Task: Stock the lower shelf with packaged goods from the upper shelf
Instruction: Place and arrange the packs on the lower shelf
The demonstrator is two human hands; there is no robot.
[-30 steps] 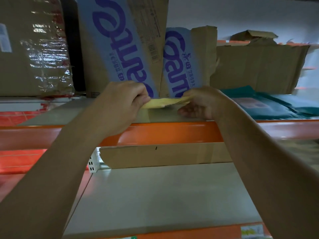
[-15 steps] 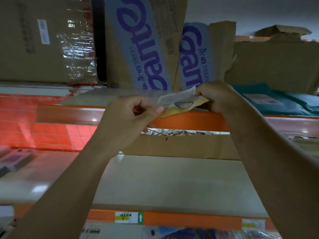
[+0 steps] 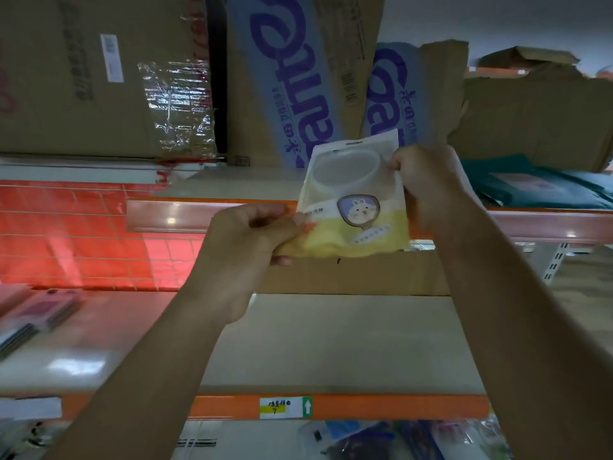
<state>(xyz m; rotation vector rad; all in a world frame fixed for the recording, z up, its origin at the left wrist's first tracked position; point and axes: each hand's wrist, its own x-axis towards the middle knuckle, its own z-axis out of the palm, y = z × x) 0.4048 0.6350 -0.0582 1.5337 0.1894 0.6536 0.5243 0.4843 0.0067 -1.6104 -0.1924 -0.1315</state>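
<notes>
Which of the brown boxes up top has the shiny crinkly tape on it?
The big cardboard box at the far left. Clear shiny tape runs down its right edge. The two boxes with blue writing and the torn plain box on the right show none.

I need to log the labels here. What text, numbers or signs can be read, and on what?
"7", handwritten under blurred characters, beside a white up arrow on green: shelf tag.
Large purple upside-down lettering on the cardboard boxes: not reliably readable.
Print on the yellow packet: too blurred.
White sticker on the left carton: too small.

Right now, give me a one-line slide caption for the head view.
Both hands, left and right, hold a flat yellow-and-white plastic packet with a rabbit picture upright above the bare beige lower shelf.
</notes>
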